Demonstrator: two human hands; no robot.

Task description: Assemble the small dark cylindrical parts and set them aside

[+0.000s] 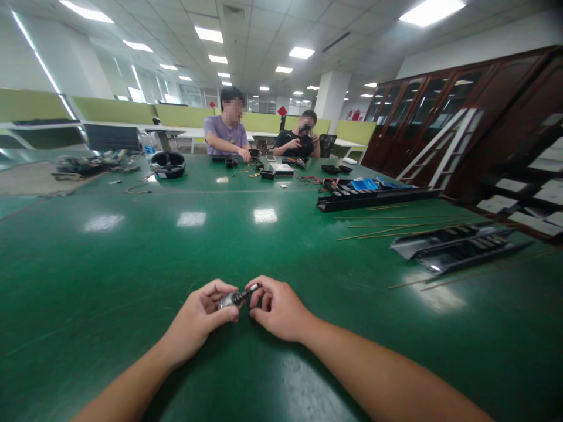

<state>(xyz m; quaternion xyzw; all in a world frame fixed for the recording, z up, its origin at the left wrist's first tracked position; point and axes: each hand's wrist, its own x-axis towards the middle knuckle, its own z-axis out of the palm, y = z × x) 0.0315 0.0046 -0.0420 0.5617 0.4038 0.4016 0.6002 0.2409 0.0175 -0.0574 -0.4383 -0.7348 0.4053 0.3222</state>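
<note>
My left hand (193,319) is closed around a small silver cylindrical part with a black shaft (229,300), low over the green tabletop. The shaft points up and to the right, and a light band shows near its dark tip. Just right of it is my right hand (279,310), its fingers loosely curled and the thumb apart from the index finger. The index finger lies close by the shaft's tip; whether it touches cannot be told. I see nothing held in the right hand.
Two people sit across the green table (132,252), with small black parts before them. Black metal channels (461,249) and thin brass-coloured rods (373,234) lie at right. A black ring-shaped headset (168,165) stands back left. A ladder (453,146) leans near dark cabinets.
</note>
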